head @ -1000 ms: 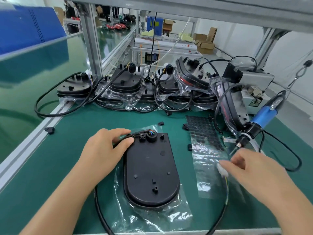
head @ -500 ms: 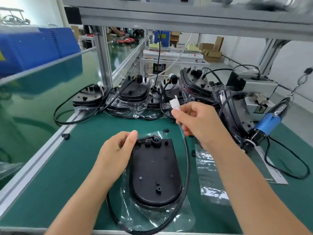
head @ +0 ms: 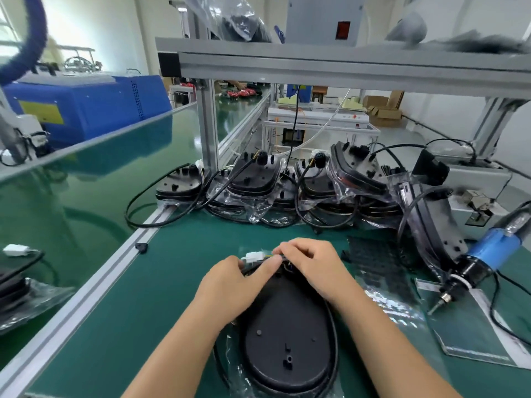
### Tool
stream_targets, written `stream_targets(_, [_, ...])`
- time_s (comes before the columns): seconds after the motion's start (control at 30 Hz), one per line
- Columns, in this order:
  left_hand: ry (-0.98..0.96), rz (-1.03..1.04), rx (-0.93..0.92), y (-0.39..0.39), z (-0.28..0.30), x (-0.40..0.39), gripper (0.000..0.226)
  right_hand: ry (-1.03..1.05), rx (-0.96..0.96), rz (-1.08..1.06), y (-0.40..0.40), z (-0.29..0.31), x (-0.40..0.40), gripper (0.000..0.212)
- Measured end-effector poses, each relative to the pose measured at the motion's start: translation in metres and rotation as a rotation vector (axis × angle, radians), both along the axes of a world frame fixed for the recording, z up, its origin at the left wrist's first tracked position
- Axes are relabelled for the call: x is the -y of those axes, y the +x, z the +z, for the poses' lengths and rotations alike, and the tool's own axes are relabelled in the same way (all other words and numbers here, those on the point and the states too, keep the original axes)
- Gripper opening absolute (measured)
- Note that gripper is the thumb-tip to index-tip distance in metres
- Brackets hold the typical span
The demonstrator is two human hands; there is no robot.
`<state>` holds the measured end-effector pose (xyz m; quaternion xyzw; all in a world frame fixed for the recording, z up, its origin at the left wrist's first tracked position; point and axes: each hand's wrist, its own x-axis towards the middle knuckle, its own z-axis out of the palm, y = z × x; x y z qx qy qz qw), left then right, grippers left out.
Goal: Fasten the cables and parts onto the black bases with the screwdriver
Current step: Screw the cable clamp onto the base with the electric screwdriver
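A black base (head: 284,334) lies flat on clear plastic on the green mat (head: 161,297), nearest the person. At its far end both hands meet: the left hand (head: 232,285) curls its fingers on the cable beside a white connector (head: 254,257), and the right hand (head: 313,265) pinches the wires just behind it. The blue screwdriver (head: 474,265) hangs to the right, untouched. Farther back, more black bases (head: 253,176) with cables are stacked.
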<state>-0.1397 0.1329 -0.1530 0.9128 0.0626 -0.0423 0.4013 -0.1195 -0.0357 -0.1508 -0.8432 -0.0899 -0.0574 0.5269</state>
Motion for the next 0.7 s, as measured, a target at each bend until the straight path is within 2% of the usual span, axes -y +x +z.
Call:
stream_targets(0.1, [-0.22, 0.066, -0.104, 0.013, 0.003, 0.005, 0.096, 0.178, 0.021, -0.022, 0.001, -0.005, 0.001, 0.026])
stream_targets(0.17, [-0.411, 0.066, -0.178, 0.024, 0.005, 0.004, 0.097, 0.256, 0.059, -0.035, 0.006, -0.001, -0.003, 0.023])
stream_targets(0.27, [-0.575, 0.079, -0.236, 0.035, 0.01, -0.002, 0.097, 0.297, 0.148, 0.013, 0.016, 0.007, -0.015, 0.024])
stream_targets(0.4, [-0.757, 0.223, -0.216, 0.04, 0.009, -0.026, 0.071, 0.272, 0.18, 0.119, 0.029, 0.01, -0.047, 0.027])
stream_targets(0.5, [-0.746, 0.39, -0.133, 0.032, 0.004, -0.054, 0.064, 0.378, 0.175, 0.149, 0.035, 0.007, -0.074, 0.027])
stream_targets(0.6, [-0.799, 0.565, 0.001, 0.026, 0.008, -0.09, 0.055, 0.475, 0.124, 0.082, 0.038, -0.007, -0.095, 0.024])
stream_targets(0.7, [-0.805, 0.719, 0.162, 0.02, 0.018, -0.128, 0.043, 0.322, 0.074, 0.107, 0.038, -0.023, -0.108, 0.023])
